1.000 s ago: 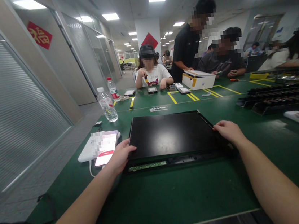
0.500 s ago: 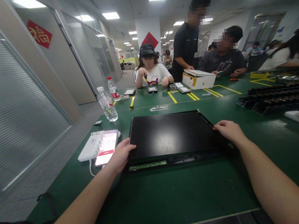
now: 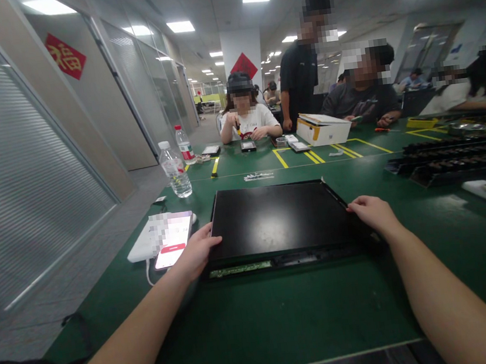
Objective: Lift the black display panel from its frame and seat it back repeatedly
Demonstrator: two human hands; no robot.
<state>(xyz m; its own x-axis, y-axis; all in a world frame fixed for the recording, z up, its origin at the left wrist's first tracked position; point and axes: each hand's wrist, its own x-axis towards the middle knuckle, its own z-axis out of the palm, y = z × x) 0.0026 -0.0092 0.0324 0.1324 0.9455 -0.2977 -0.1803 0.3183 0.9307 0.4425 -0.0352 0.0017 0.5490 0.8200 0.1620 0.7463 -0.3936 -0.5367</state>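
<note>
A flat black display panel (image 3: 278,219) lies on the green table in front of me, its surface reflecting light. Along its near side a strip of green circuit board (image 3: 239,270) shows in a dark frame. My left hand (image 3: 198,251) grips the panel's left edge, thumb on top and fingers partly hidden below. At the right edge, my right hand (image 3: 373,213) pinches the rim between thumb and fingers. A narrow dark frame strip (image 3: 335,193) runs beside the panel there; whether the right hand holds panel, strip or both is unclear.
A lit phone (image 3: 174,240) on a white device stands left of the panel, with a water bottle (image 3: 175,169) beyond. Black slotted racks (image 3: 461,158) lie at the right. Across the table, people sit and stand near a white box (image 3: 324,129).
My hands and the display panel are practically still. Across the table, the standing person has straightened and drawn a hand back from the white box.
</note>
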